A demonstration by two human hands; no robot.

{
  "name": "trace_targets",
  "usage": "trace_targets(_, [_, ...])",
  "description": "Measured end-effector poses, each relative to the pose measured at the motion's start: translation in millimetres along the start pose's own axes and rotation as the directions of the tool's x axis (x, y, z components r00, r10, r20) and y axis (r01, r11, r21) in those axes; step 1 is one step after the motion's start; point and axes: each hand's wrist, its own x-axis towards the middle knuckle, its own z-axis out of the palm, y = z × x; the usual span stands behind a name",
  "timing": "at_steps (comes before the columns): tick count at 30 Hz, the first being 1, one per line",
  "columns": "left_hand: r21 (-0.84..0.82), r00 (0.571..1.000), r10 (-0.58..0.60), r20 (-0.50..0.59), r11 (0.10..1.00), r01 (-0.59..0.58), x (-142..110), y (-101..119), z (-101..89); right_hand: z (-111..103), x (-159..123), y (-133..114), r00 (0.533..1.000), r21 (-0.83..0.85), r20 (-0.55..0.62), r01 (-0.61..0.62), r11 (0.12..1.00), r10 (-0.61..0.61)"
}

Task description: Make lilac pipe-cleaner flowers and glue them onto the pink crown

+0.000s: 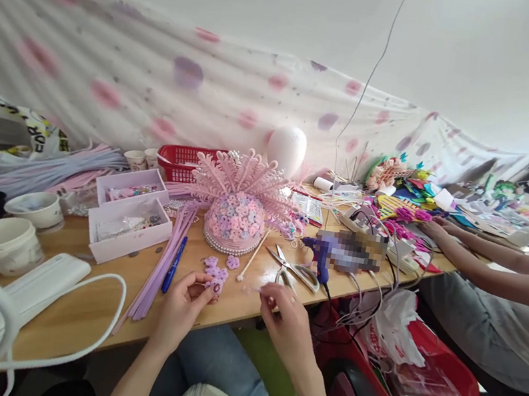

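My left hand (pixel 182 309) hovers over the front edge of the wooden table (pixel 73 308), its fingers pinched on a small purple flower piece (pixel 215 286). My right hand (pixel 287 320) is close beside it, fingers pinched on something thin and pale that I cannot make out. Just beyond them lie loose purple flower pieces (pixel 216 267), a white stick (pixel 252 257) and scissors (pixel 294 268). Behind these stands a pink and purple domed headpiece (pixel 237 210) with curled pink stems.
A blue glue gun (pixel 319 253), a blue pen (pixel 174 264), pink pipe cleaners (pixel 159 268), white boxes (pixel 130 226), a red basket (pixel 180 162) and bowls (pixel 1 242) crowd the table. Another person's arms (pixel 472 256) work at the right. A red bag (pixel 435 389) sits below.
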Motion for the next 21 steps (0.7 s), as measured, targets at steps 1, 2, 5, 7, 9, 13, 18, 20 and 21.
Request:
trace_targets(1, [-0.002,1.000,-0.001,-0.003,1.000,0.001,0,-1,-0.5,-11,-14,-2,0.997,0.009,-0.070,0.018,1.000,-0.017])
trace_targets(2, [-0.006,1.000,-0.002,-0.007,1.000,0.002,1,-3,-1.0,-24,-28,-1,0.976,-0.002,-0.215,0.045,0.999,-0.044])
trace_targets(5, [-0.026,1.000,-0.003,-0.015,1.000,0.002,3,-8,-3.1,-74,-62,20,0.801,-0.208,-0.596,-0.094,0.974,-0.050])
trace_targets(7, [-0.039,1.000,-0.005,-0.010,0.999,0.005,4,-11,-4.3,-113,-75,50,0.452,-0.283,-0.883,-0.307,0.909,-0.123])
trace_targets(9, [-0.052,1.000,-0.003,-0.003,0.999,0.003,4,-13,-4.8,-149,-83,87,0.371,-0.315,-0.923,-0.563,0.764,-0.108])
trace_targets(13, [-0.076,1.000,0.019,-0.003,0.997,-0.019,2,-12,-2.8,-173,-94,147,0.557,-0.298,-0.729,-0.782,0.548,0.398])
trace_targets(18, [-0.084,0.998,0.056,-0.013,0.995,-0.057,1,-8,0.8,-114,-112,143,0.351,-0.047,-0.790,-0.852,0.522,0.503])
trace_targets(20, [-0.072,0.997,0.074,-0.019,0.995,-0.075,1,-8,0.6,-94,-116,132,0.361,-0.050,-0.792,-0.843,0.536,0.492])
trace_targets(21, [-0.062,0.996,0.084,-0.018,0.994,-0.085,0,-9,0.3,-88,-115,129,0.421,-0.073,-0.773,-0.803,0.592,0.475])
